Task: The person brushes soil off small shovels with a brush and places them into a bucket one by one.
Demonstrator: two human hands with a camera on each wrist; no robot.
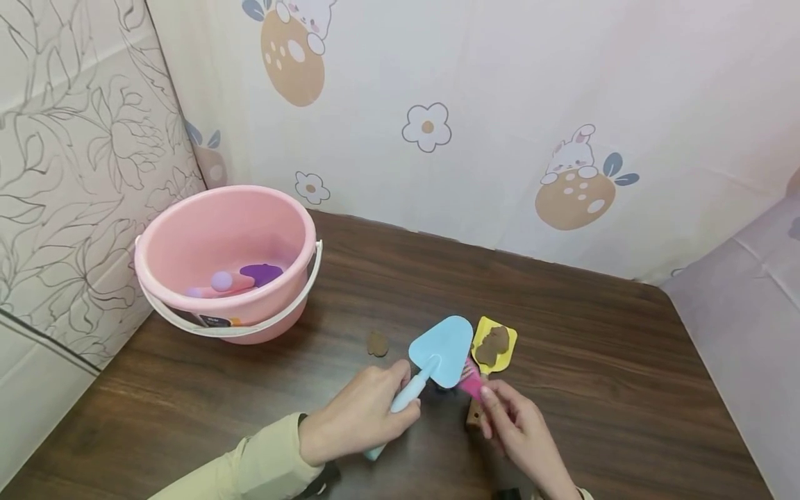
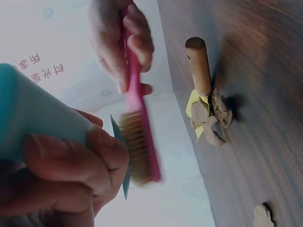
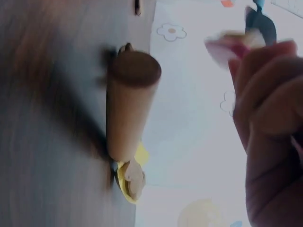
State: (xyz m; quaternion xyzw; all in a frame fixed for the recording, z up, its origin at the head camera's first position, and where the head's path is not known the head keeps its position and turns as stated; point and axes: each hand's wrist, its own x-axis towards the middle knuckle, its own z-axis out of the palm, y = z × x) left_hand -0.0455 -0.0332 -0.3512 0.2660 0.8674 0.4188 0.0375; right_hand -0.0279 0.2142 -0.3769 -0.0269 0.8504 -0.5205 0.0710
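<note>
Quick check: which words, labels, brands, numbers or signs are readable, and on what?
No text is legible enough to quote.
Black label on the pink bucket: white lettering, too small to read.
Red characters on the pale backdrop, left wrist view: tilted, too blurred to read.
Grey marks, right wrist view's top right corner: too faint to read.

Pink brush [image 1: 473,385] beside blue trowel [image 1: 442,353]
</note>
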